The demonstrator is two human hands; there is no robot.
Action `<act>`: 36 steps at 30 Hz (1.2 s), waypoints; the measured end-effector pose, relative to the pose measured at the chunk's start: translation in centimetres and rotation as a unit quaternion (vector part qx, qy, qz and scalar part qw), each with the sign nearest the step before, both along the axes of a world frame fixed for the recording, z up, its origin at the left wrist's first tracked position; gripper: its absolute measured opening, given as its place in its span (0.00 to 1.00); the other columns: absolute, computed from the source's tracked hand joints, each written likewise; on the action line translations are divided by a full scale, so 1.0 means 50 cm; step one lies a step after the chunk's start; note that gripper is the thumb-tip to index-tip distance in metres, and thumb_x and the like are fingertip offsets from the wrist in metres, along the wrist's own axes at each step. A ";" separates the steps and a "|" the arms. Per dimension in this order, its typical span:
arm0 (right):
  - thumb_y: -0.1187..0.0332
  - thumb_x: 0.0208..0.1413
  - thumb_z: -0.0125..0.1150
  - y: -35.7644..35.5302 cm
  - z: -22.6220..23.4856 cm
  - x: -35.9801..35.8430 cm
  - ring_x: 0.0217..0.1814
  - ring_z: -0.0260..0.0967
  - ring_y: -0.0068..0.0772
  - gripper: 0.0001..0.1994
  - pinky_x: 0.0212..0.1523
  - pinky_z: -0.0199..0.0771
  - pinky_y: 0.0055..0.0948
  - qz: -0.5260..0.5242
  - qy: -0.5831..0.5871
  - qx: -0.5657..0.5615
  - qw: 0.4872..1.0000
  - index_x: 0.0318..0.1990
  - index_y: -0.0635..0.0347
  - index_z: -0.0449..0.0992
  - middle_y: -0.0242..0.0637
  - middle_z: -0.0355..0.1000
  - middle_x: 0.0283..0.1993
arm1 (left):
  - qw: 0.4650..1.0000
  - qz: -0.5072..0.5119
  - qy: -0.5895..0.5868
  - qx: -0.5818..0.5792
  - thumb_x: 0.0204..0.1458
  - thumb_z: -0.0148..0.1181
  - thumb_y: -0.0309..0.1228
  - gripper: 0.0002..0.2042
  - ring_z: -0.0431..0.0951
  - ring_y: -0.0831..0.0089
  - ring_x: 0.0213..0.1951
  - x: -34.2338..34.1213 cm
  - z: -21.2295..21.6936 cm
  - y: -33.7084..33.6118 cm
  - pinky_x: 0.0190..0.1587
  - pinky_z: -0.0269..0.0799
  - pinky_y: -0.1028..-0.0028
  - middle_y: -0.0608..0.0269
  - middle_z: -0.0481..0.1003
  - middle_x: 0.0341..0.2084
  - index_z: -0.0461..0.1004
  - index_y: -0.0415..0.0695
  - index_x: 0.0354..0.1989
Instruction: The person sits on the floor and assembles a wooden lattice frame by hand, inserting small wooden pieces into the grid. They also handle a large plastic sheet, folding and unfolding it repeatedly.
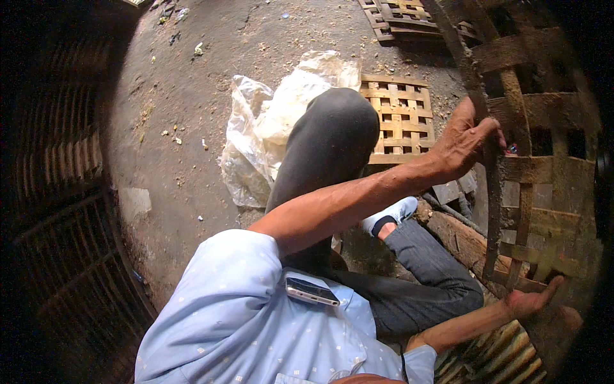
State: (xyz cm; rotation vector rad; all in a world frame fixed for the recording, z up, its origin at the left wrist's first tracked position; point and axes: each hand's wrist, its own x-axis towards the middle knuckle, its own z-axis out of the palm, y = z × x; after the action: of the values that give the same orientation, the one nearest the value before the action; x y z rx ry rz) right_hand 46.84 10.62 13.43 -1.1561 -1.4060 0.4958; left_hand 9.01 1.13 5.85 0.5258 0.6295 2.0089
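Note:
A large woven panel of wooden slats (533,169) stands tilted up at the right, with a rough dark edge strip facing me. My left hand (470,139) reaches across my body, and its fingers are wrapped round that edge strip. Lower down, my right hand (534,299) is at the panel's bottom edge, one digit stretched along the slats. Its other fingers are partly hidden in shadow, but the hand seems closed on the panel. A smaller woven slat panel (400,137) lies flat on the ground beyond my bent knee.
Crumpled clear plastic sheeting (249,157) lies beside my knee. More woven slat pieces (403,16) are stacked at the far right. A phone (311,290) rests in my shirt pocket. Corrugated metal (502,355) is at the lower right; a dark slatted wall (61,211) borders the left.

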 end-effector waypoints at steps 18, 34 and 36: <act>0.45 0.65 0.54 -0.069 0.010 -0.148 0.80 0.48 0.40 0.31 0.79 0.37 0.51 -0.021 0.138 -0.164 0.977 0.65 0.60 0.71 0.45 0.59 0.74 | 0.973 0.011 -0.046 -0.224 0.62 0.51 0.39 0.15 0.83 0.56 0.38 -0.049 -0.011 -0.031 0.37 0.83 0.57 0.51 0.75 0.37 0.70 0.37 0.42; 0.47 0.63 0.57 -0.063 -0.010 -0.107 0.78 0.48 0.39 0.31 0.75 0.42 0.50 0.006 0.118 -0.163 0.980 0.65 0.59 0.70 0.42 0.59 0.74 | 0.979 0.083 -0.042 -0.180 0.64 0.47 0.42 0.19 0.82 0.53 0.42 -0.115 -0.040 -0.032 0.34 0.85 0.52 0.45 0.76 0.45 0.67 0.36 0.51; 0.43 0.64 0.53 -0.062 -0.009 -0.112 0.81 0.43 0.38 0.32 0.79 0.34 0.51 0.006 0.107 -0.161 0.981 0.67 0.58 0.69 0.42 0.57 0.76 | 0.979 0.111 -0.049 -0.164 0.63 0.51 0.40 0.17 0.81 0.58 0.38 -0.115 -0.042 -0.027 0.30 0.85 0.57 0.49 0.75 0.41 0.68 0.37 0.49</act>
State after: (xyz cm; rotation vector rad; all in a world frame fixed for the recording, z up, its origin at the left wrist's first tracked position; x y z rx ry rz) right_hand 41.23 7.51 12.97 -1.3083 -1.1724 0.8548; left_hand 3.25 -0.21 3.75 0.1626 0.9728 2.0653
